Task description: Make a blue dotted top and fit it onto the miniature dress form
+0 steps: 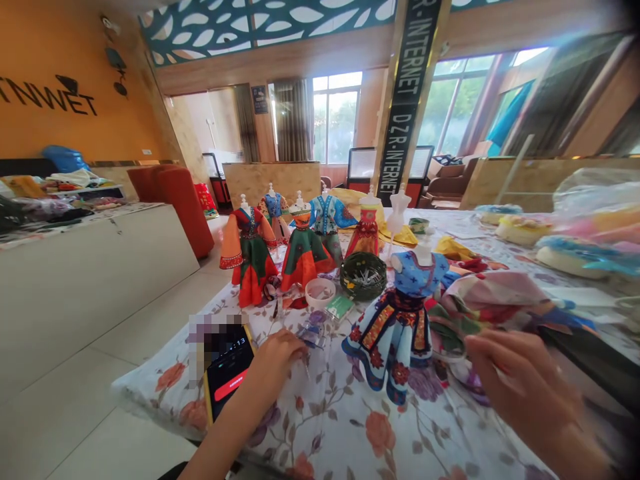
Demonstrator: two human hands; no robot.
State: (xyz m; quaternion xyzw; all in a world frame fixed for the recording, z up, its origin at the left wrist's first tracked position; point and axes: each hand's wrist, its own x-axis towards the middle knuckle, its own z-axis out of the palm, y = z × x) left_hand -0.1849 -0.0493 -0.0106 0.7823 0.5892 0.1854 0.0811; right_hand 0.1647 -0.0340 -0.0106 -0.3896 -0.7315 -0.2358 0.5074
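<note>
Got the blue-dressed mini mannequin [397,320] standing on the flowered tablecloth [300,407] pretty much between the hands, to the right of the left hand [284,350] and to the left of the right hand [525,377]. Looks upright along its long axis, though with the bodice leaning rightward, so would call the right hand nearer up top and roughly a tie down at the skirt. Not touching either one, as far as visible. Over on the left, got the fingers bent down at some small clear clutter [315,331] on the cloth; honestly can't tell about a hold on anything there. Over on the right, seeing the fingers curled in toward the thumb with hardly any gap, just beside an apparent clear tub [450,358] of green and reddish cloth; too blurry to swear to anything pinched. Beyond the mannequin and to its left, also got a dark woven basket [363,293] of small pale bits, kinda clip-like, plus a white round tub [320,305] with contents too small to name.
</note>
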